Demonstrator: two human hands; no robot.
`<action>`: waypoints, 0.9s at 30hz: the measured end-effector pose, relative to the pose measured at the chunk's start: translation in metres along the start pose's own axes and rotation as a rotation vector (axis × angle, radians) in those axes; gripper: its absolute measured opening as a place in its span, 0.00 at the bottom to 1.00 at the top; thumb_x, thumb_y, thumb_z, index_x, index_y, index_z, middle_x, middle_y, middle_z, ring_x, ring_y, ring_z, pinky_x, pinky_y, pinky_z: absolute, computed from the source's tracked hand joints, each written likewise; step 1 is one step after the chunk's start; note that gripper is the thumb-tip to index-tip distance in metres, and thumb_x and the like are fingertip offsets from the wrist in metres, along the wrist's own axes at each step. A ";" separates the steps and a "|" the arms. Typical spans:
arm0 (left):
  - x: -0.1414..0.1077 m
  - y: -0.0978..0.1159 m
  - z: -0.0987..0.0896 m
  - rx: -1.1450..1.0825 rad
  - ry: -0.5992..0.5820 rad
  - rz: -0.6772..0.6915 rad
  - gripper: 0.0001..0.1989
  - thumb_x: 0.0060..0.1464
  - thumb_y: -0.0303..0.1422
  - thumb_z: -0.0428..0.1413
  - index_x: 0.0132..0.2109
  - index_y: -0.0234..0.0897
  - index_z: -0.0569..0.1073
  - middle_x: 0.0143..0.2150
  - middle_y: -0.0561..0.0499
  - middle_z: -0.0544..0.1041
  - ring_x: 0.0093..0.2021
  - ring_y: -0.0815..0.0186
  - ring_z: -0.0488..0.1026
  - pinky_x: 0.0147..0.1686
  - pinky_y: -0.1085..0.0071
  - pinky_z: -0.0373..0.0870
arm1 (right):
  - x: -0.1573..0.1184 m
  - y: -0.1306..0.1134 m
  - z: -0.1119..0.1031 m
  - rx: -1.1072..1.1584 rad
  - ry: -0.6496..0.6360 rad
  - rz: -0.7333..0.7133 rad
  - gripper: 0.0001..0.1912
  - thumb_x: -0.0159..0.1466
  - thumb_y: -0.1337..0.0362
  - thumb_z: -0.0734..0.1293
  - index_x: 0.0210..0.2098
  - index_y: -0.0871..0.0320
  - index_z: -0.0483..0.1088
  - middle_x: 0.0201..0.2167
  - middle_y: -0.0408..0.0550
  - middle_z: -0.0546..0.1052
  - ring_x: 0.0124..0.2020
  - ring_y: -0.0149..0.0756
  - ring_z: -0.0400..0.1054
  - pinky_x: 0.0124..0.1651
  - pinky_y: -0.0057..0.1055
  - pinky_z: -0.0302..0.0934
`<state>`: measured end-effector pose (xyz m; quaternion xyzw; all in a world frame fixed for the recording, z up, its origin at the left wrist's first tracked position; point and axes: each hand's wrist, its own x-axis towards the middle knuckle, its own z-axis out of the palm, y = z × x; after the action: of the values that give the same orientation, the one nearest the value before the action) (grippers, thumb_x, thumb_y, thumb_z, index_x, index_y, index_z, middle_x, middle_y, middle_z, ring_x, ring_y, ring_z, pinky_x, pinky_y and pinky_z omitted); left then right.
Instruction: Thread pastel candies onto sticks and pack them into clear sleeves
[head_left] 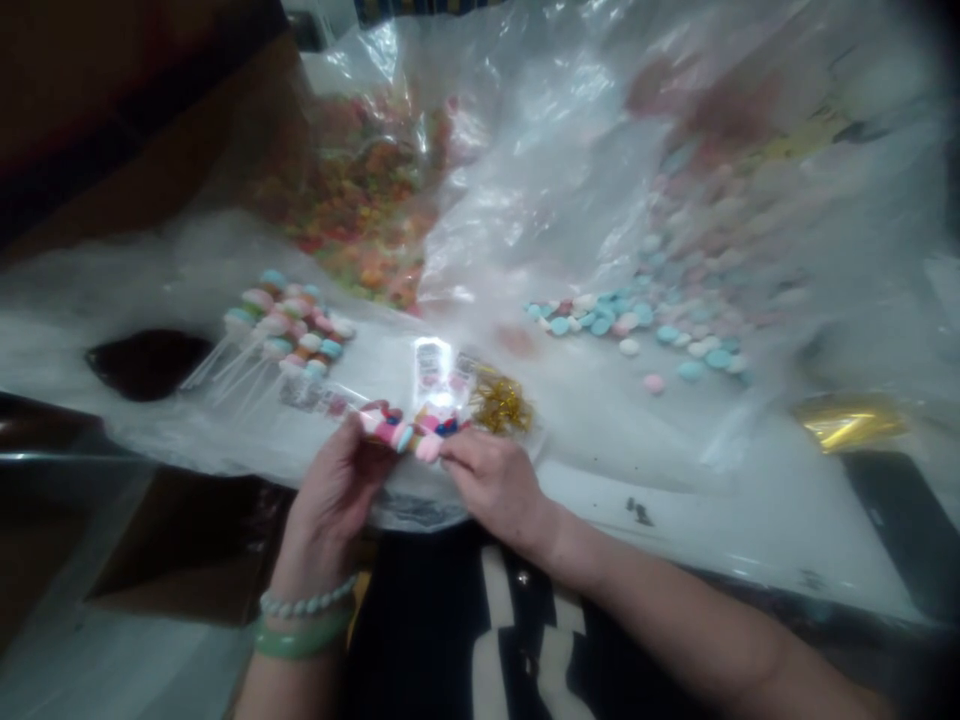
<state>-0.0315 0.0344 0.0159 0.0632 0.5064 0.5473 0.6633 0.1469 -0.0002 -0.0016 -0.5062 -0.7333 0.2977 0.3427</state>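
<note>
My left hand (349, 465) is closed around one end of a candy skewer (390, 432) with pink, white and blue pieces. The thumb and fingers of my right hand (499, 485) pinch the pink piece at its other end. Just beyond my hands lie small clear printed bags (433, 365). A heap of gold twist ties (501, 402) sits beside them, past my right hand. To the left is a pile of candy skewers (292, 325) on white sticks. The picture is blurred, so the exact finger contact is hard to see.
A large clear plastic bag of orange, red and green candies (375, 220) stands at the back. Blue, white and pink candies (630, 315) spill over the plastic sheet on the right. A gold packet (847, 420) and a dark flat object (900, 520) lie at the far right.
</note>
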 end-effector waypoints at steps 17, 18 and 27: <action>0.010 -0.005 -0.014 0.073 -0.094 -0.005 0.20 0.45 0.40 0.71 0.38 0.27 0.80 0.35 0.43 0.81 0.37 0.60 0.79 0.41 0.68 0.79 | 0.016 -0.004 -0.015 0.948 -0.262 0.809 0.04 0.54 0.67 0.68 0.29 0.61 0.73 0.17 0.38 0.66 0.18 0.25 0.55 0.23 0.23 0.47; 0.011 -0.004 -0.014 0.065 -0.076 -0.007 0.19 0.45 0.39 0.70 0.38 0.27 0.80 0.35 0.43 0.81 0.36 0.61 0.79 0.40 0.69 0.79 | 0.016 -0.003 -0.015 0.952 -0.256 0.808 0.04 0.53 0.67 0.68 0.29 0.61 0.73 0.17 0.38 0.66 0.18 0.25 0.54 0.22 0.23 0.46; 0.002 -0.010 -0.005 0.145 -0.120 0.062 0.19 0.41 0.37 0.72 0.38 0.27 0.80 0.34 0.44 0.81 0.34 0.62 0.78 0.39 0.70 0.78 | 0.013 -0.008 -0.007 0.497 -0.106 0.450 0.07 0.57 0.72 0.67 0.27 0.57 0.76 0.27 0.41 0.76 0.31 0.31 0.69 0.38 0.28 0.60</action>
<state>-0.0284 0.0299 0.0055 0.1592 0.5019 0.5246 0.6690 0.1449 0.0098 0.0118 -0.5401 -0.5250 0.5614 0.3427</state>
